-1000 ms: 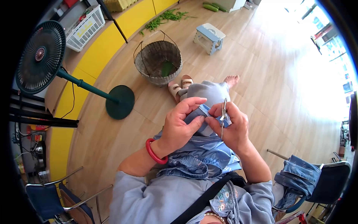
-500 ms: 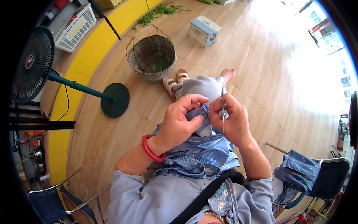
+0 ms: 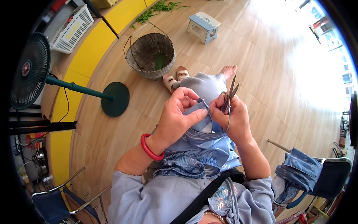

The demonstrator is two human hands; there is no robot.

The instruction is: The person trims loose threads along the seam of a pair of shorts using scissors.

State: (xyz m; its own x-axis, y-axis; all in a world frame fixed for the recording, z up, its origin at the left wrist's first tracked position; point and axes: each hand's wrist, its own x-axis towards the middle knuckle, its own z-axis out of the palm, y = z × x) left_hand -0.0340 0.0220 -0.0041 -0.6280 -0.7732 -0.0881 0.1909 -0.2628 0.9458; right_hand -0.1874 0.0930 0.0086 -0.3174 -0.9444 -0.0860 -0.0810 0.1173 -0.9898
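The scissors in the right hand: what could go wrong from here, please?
The blades of the scissors stand apart beside the right hand, so a careless turn might nick it.
The open blades are also near the blue cloth and might snag it.
If the left hand loosens, the cloth could slip.

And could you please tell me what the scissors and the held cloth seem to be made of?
Scissors: probably steel, smooth, judging by the grey metallic sheen. Held cloth: perhaps woven cotton or a blend, fairly matte, creasing softly; exact fibre unclear.
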